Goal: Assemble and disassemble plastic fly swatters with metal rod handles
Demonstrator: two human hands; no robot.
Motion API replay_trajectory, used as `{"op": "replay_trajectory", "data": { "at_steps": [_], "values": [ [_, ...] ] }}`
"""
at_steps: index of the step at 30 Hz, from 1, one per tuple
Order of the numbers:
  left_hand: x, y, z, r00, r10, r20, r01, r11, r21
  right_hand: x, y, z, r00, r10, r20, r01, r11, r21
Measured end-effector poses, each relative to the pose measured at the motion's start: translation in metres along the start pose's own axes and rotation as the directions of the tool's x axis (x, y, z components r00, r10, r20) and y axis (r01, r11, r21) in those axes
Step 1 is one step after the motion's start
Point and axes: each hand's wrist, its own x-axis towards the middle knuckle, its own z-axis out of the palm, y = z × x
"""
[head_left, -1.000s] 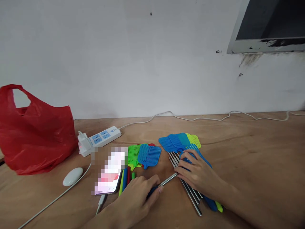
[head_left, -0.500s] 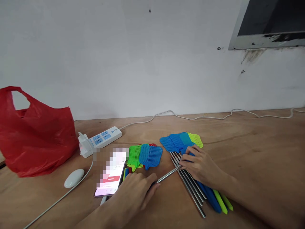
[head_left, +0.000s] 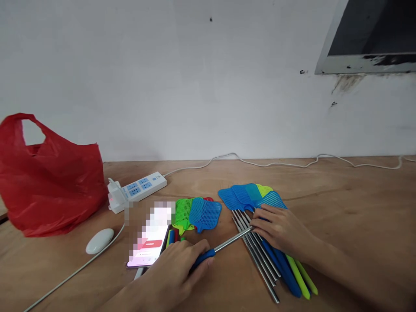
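Note:
My left hand [head_left: 182,266] is closed around a blue fly swatter handle [head_left: 205,257], with a metal rod [head_left: 231,240] coming out of it. The fingers of my right hand [head_left: 276,227] pinch that rod near its far end. Just past them shows a blue mesh head [head_left: 273,199]; its join to the rod is hidden. Beneath my right hand lie several bare metal rods [head_left: 260,262], blue handles [head_left: 286,273] and yellow-green handles [head_left: 299,277]. Fanned blue swatter heads [head_left: 238,195] rest behind them. Left of these are a green head [head_left: 183,210] and another blue head [head_left: 205,213].
A lit phone [head_left: 151,242] lies left of my left hand. Farther left are a white mouse-shaped object [head_left: 100,241], a power strip [head_left: 143,186] and a red plastic bag [head_left: 55,182]. A white cable [head_left: 279,164] runs along the wall.
My left hand has shifted slightly down and left, and more of the blue handle shows. The blue head by my right hand has moved right and is more visible.

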Motion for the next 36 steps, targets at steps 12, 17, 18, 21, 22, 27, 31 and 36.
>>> {"op": "replay_trajectory", "data": {
  "at_steps": [12, 17, 18, 21, 22, 27, 31, 36],
  "values": [
    [0.001, 0.002, 0.002, 0.996, 0.057, -0.07, -0.058, 0.998, -0.005, 0.009, -0.002, -0.001, 0.996, -0.072, 0.059, 0.069, 0.996, 0.057],
    [0.003, 0.011, 0.0, 1.0, 0.017, -0.02, -0.016, 1.0, 0.026, 0.011, -0.02, 0.003, 0.995, -0.086, 0.052, 0.082, 0.995, 0.06],
    [0.002, 0.012, 0.001, 1.0, 0.011, -0.017, -0.011, 1.0, 0.022, 0.01, -0.022, 0.004, 0.996, -0.083, 0.043, 0.081, 0.995, 0.057],
    [0.003, 0.014, 0.001, 1.0, 0.007, -0.02, -0.006, 1.0, 0.016, 0.007, -0.025, 0.006, 0.998, -0.063, 0.021, 0.062, 0.997, 0.048],
    [0.003, 0.014, 0.001, 1.0, 0.005, -0.023, -0.005, 1.0, 0.015, 0.006, -0.025, 0.006, 0.998, -0.055, 0.017, 0.054, 0.998, 0.044],
    [0.004, 0.016, 0.0, 0.999, -0.003, -0.035, 0.003, 1.0, -0.024, 0.004, -0.028, 0.005, 0.998, -0.039, 0.041, 0.038, 0.999, 0.032],
    [0.001, 0.014, 0.002, 0.998, -0.012, -0.059, 0.007, 0.998, -0.069, 0.002, -0.024, -0.002, 0.999, -0.013, 0.044, 0.012, 1.0, 0.023],
    [-0.001, 0.014, 0.004, 0.995, 0.013, -0.096, -0.022, 0.995, -0.097, -0.001, -0.018, -0.009, 1.0, 0.015, 0.007, -0.015, 0.996, 0.084]
  ]
}}
